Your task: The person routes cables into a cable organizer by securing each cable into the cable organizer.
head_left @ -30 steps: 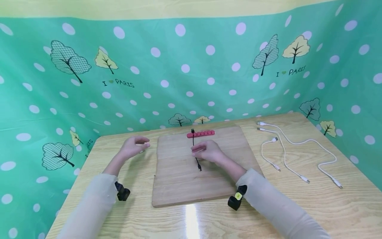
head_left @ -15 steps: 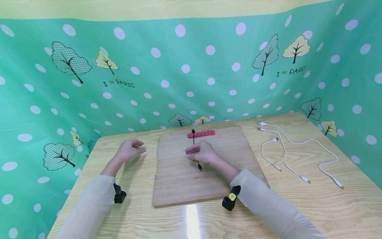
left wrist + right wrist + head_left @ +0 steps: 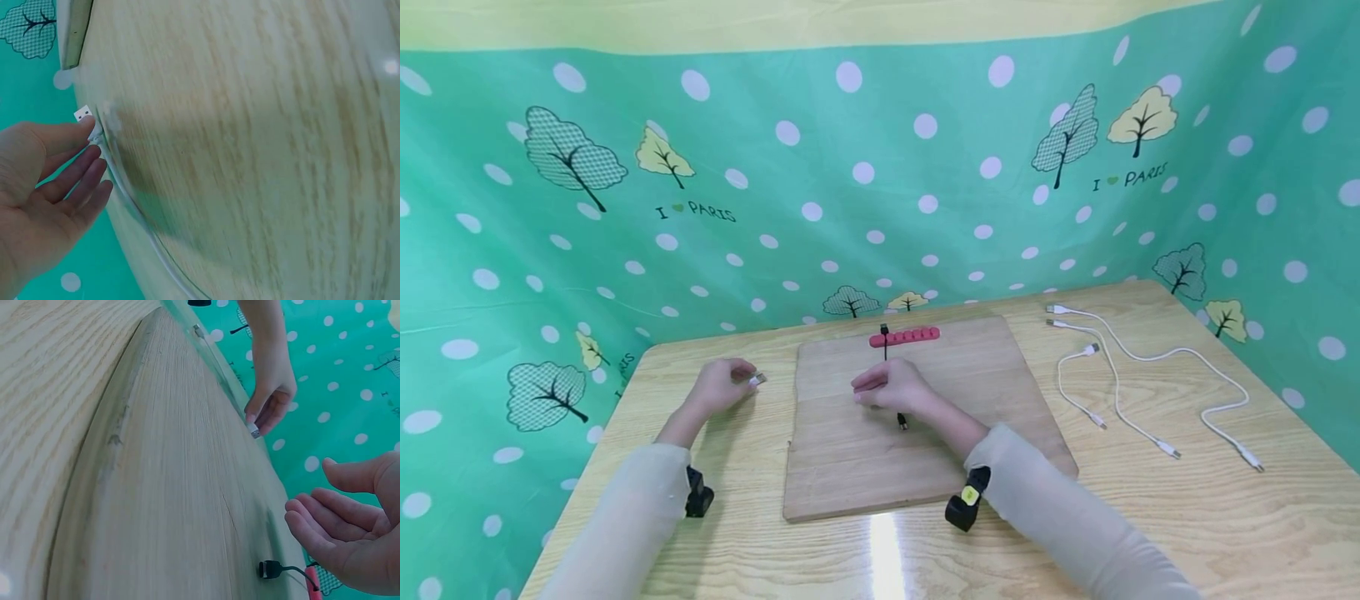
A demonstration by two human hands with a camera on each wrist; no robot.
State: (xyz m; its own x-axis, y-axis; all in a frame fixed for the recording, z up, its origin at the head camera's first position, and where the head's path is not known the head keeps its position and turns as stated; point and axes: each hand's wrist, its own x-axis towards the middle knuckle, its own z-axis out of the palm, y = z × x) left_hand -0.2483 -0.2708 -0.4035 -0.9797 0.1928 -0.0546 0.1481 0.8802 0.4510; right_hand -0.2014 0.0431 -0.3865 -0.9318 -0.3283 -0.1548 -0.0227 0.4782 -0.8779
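Observation:
My left hand (image 3: 721,387) pinches the USB plug (image 3: 83,114) of a white charging cable (image 3: 153,236) between thumb and index finger, at the left of the table. The cable trails along the tabletop in the left wrist view. Over the wooden board (image 3: 842,467), my right hand (image 3: 897,388) hovers with loosely bent fingers and holds nothing. Beneath it lies a short black USB cable (image 3: 902,421), its middle hidden by the hand. The far end of that black cable sits in the left end of a red cable holder (image 3: 917,335) at the board's back edge.
Right of the board, several white cables lie stretched out: a short one (image 3: 1060,375), a medium one (image 3: 1116,383) and a long one (image 3: 1180,353). A green dotted curtain (image 3: 880,183) hangs behind the wooden table (image 3: 737,517).
The left hand has gone from spread fingers to pinching the white USB plug, whose tip now shows beyond the fingertips. The right hand has shifted left, away from the black cable.

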